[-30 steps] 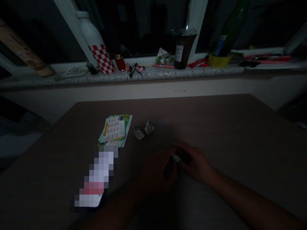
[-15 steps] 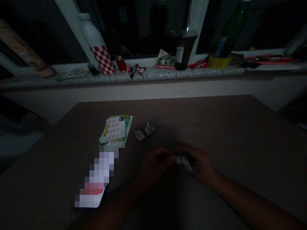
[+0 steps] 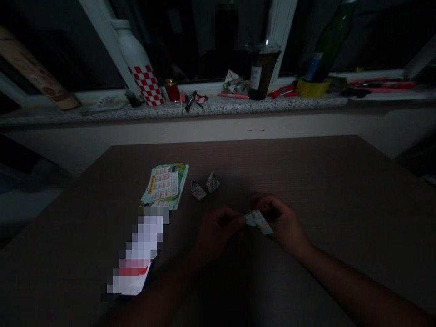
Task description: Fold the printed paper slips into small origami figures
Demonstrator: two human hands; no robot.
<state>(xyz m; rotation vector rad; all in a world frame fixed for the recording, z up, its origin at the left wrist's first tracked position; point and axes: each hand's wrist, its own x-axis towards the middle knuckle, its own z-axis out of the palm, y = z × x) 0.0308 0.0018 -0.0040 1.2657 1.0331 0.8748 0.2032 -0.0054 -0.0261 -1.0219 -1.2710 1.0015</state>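
Note:
Both hands are over the table, joined by a small folded paper ticket (image 3: 260, 221) with green and white print. My left hand (image 3: 221, 229) pinches its left corner between thumb and fingertips. Around its right side are the curled fingers of my right hand (image 3: 281, 222), which grips that end; part of the paper is hidden there. Two small folded paper pieces, one on the left (image 3: 197, 190) and one on the right (image 3: 213, 182), rest on the table beyond my left hand. Further left lies a stack of printed tickets (image 3: 163, 186).
A lit phone (image 3: 138, 277), its screen blurred, lies left of my left forearm. Behind the table (image 3: 306, 168), the granite sill (image 3: 218, 106) carries a checkered bottle (image 3: 145, 75), a dark cup (image 3: 262, 75), yellow tape (image 3: 312, 88) and pens. The light is dim.
My right fingers have lifted and loosened around the paper, so more of its printed face shows. My left hand has shifted slightly left, still pinching the corner.

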